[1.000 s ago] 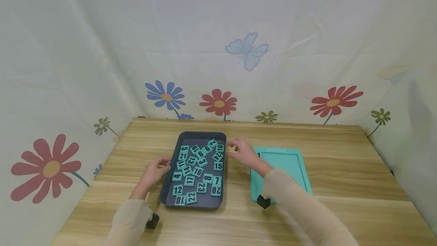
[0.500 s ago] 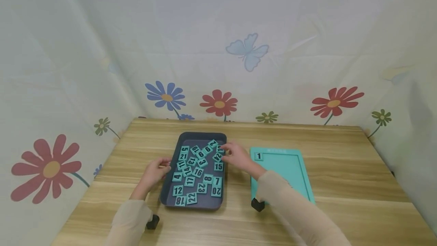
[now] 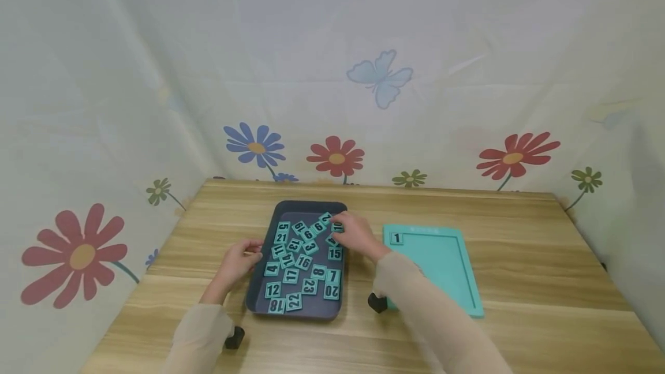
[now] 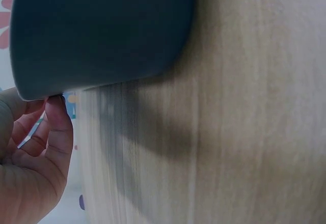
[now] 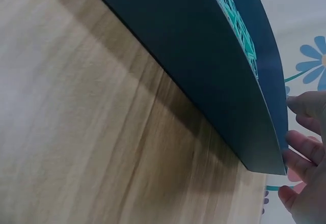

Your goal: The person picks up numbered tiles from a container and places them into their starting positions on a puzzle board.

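Note:
A dark tray (image 3: 314, 309) holds several teal number tiles, lying loose at different angles. My left hand (image 3: 240, 260) holds the tray's left rim; in the left wrist view its thumb and fingers (image 4: 57, 113) meet at that edge. Over the far right corner of the tray, my right hand (image 3: 355, 232) reaches in, fingertips beside the 2 tile (image 3: 326, 218) and partly covering the 10 tile (image 3: 337, 227) and the 24 tile. From the right wrist, its fingers (image 5: 300, 145) look loosely bent and spread at the rim, with no tile visible between them.
To the right lies a teal frame board (image 3: 441, 264) with the 1 tile (image 3: 396, 238) in its upper left corner. Both stand on a wooden table (image 3: 545, 281), with a flower-printed curtain (image 3: 291, 74) behind. A black wrist piece (image 3: 377, 302) overlaps the board's near left corner.
My right hand has moved left from beside the tray to over its far right corner, uncovering the 1 tile on the board. My left hand stays at the tray's left rim.

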A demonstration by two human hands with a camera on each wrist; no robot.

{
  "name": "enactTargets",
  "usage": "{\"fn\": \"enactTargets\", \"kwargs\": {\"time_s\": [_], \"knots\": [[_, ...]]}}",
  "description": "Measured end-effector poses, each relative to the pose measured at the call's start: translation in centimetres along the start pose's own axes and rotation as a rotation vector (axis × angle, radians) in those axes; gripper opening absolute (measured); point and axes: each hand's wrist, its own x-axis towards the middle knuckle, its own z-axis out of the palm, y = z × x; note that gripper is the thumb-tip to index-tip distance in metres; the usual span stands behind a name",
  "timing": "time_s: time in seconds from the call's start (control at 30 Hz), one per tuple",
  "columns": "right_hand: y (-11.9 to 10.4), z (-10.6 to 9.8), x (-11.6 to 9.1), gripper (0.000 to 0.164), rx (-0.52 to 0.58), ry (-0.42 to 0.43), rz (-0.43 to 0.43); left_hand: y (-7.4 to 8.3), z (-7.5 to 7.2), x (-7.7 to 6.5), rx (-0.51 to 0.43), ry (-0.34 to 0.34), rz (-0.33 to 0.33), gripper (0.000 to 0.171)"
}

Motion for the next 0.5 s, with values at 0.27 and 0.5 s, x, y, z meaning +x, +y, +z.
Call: {"fn": "enactTargets", "kwargs": {"time_s": [0.27,0.5], "knots": [[-0.1,0.5,1.3,0.045,-0.059,-0.065,-0.012,-0.1,-0.2,-0.1,-0.01,0.013,-0.002,0.032],[-0.1,1.0,2.4,0.055,-0.098,-0.137,0.048,-0.2,0.0,0.0,-0.013,0.013,-0.002,0.032]]}}
